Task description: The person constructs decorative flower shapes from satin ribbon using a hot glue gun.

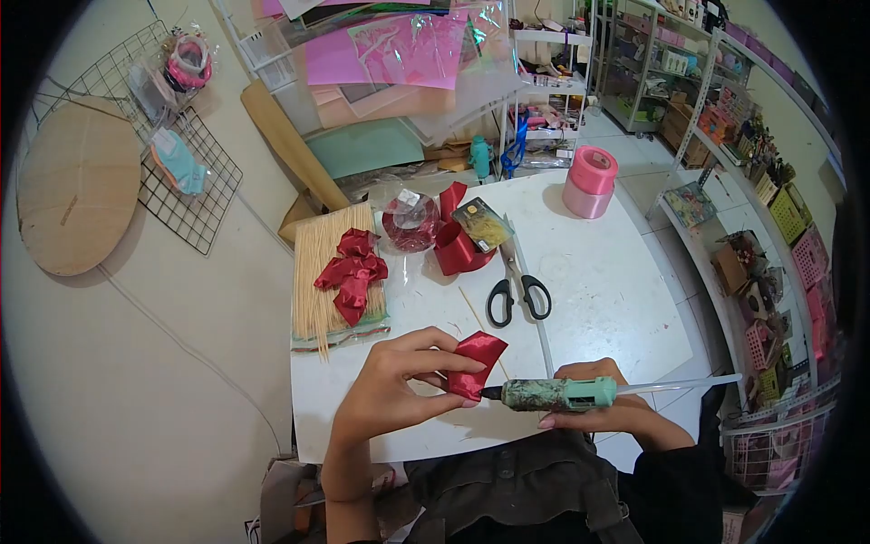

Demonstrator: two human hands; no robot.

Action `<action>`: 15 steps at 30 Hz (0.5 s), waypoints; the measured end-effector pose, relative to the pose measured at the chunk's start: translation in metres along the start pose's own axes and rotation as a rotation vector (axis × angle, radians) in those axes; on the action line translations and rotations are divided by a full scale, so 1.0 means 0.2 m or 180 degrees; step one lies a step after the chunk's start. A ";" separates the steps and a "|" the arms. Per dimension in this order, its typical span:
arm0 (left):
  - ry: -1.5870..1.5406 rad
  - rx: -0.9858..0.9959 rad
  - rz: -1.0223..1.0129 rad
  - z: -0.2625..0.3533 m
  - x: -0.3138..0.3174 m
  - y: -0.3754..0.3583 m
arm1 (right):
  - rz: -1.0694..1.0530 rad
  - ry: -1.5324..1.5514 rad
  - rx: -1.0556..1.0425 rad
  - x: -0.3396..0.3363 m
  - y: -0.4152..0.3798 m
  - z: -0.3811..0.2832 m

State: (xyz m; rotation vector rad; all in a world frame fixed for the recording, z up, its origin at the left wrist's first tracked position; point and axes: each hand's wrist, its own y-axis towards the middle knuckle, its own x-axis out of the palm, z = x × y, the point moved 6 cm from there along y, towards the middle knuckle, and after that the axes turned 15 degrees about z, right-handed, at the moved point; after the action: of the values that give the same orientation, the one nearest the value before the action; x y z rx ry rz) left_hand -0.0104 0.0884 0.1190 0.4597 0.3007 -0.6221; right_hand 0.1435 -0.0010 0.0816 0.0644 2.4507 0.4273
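My left hand point(399, 385) pinches a folded piece of red satin ribbon point(478, 354) between thumb and fingers, above the table's front part. From the right, my right hand point(594, 399) grips a green hot glue gun point(544, 394), with a clear glue stick point(680, 385) jutting out of its back end. The gun's dark nozzle meets the lower edge of the ribbon piece; whether glue is coming out cannot be made out. Black-handled scissors point(518, 295) lie just beyond my hands. Several folded red ribbon pieces point(353, 272) rest on a bundle of thin wooden sticks point(313, 263) at the left.
On the white table point(598, 290) stand a roll of red ribbon point(458, 249), a wrapped dark red roll point(410, 222), a yellow-and-dark card point(482, 224) and stacked pink ribbon rolls point(591, 181). A single thin stick lies near the scissors. Shelves point(725, 172) line the right side; a wall is at left.
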 end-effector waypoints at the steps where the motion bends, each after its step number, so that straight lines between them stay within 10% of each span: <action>1: -0.0002 -0.0003 0.0003 0.00 0.00 0.00 | 0.0031 0.0016 0.0002 0.00 0.00 0.00; 15: -0.0028 -0.0061 -0.0022 0.01 0.00 0.00 | -0.0034 -0.0125 0.0388 -0.01 0.00 0.03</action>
State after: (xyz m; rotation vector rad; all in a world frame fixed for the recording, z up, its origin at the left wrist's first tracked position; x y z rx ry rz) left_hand -0.0097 0.0870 0.1198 0.4376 0.2997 -0.6275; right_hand 0.1486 -0.0005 0.0786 0.1099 2.4352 0.2691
